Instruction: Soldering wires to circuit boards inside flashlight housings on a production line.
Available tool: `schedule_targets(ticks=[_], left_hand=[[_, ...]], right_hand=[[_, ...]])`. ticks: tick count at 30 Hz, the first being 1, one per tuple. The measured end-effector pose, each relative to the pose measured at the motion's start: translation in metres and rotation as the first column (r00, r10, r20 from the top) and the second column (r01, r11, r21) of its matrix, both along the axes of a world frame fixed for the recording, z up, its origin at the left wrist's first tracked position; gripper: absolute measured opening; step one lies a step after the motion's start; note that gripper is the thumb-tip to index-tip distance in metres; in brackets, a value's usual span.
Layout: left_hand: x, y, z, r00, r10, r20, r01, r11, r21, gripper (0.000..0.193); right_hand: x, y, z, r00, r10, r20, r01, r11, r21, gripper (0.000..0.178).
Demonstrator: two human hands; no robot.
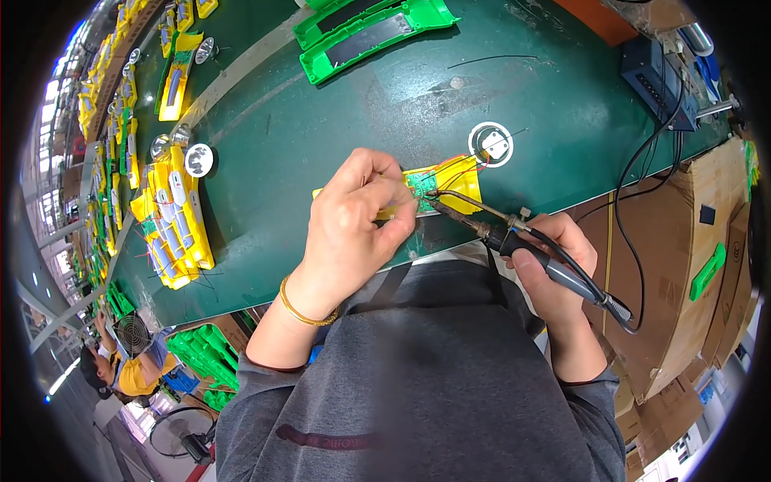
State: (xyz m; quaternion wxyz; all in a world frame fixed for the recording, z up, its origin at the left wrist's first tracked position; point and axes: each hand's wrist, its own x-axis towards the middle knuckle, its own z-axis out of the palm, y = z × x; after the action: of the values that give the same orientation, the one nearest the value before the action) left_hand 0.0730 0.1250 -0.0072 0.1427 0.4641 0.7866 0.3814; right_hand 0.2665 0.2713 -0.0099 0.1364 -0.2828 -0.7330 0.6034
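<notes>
**Soldering iron at the green board inside a yellow casing**

In the head view, an open yellow casing lies on the green table, near side, at the middle. Inside it sits a green circuit board; red and black wires run right toward a round white-rimmed disc just beyond the casing.

The left hand lies across the casing's left part, fingers curled, thumb and index tips close together beside the board; whether they pinch anything, I cannot tell. The right hand has its fingers closed around the handle of a soldering iron, whose tip is at the board.

On the far side, 2 green shells lie side by side; the nearer shell has a dark inner floor, and the farther shell is cut off by the upper edge.

At the left, a stack of yellow casings contains greyish-lilac cylinders. Farther off, a separate casing has 1 such cylinder and a green board in it.

A blue box with black cables stands at the far right. Nearer, a green piece lies on brown cardboard. At the near left, green parts are heaped close to a person in a yellow top.
</notes>
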Motion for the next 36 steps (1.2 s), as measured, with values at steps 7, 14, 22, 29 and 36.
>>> schedule_targets(ticks=[7, 14, 22, 29, 36], left_hand=[[0.0, 0.001, 0.002, 1.0, 0.002, 0.026, -0.001, 1.0, -0.022, 0.009], [-0.001, 0.001, 0.003, 0.999, 0.004, 0.035, -0.003, 0.999, -0.04, 0.008], [-0.002, -0.003, 0.013, 0.998, -0.062, 0.003, 0.062, 0.991, -0.119, 0.012], [-0.003, -0.044, -0.012, 0.991, 0.132, -0.026, -0.098, 0.843, 0.53, 0.075], [-0.004, -0.026, 0.004, 0.923, -0.011, -0.385, 0.072, 0.987, 0.144, 0.021]], right_hand=[[0.0, 0.001, 0.001, 0.994, -0.109, -0.013, 0.105, 0.982, -0.158, 0.016], [0.002, 0.004, 0.0, 0.988, -0.114, -0.104, 0.091, 0.974, -0.207, 0.032], [-0.072, -0.01, 0.004, 0.83, -0.44, -0.342, 0.111, 0.732, -0.672, 0.02], [-0.075, -0.007, -0.003, 0.835, -0.379, -0.399, 0.039, 0.763, -0.645, 0.019], [-0.072, -0.008, -0.001, 0.832, -0.391, -0.393, 0.053, 0.762, -0.645, 0.02]])
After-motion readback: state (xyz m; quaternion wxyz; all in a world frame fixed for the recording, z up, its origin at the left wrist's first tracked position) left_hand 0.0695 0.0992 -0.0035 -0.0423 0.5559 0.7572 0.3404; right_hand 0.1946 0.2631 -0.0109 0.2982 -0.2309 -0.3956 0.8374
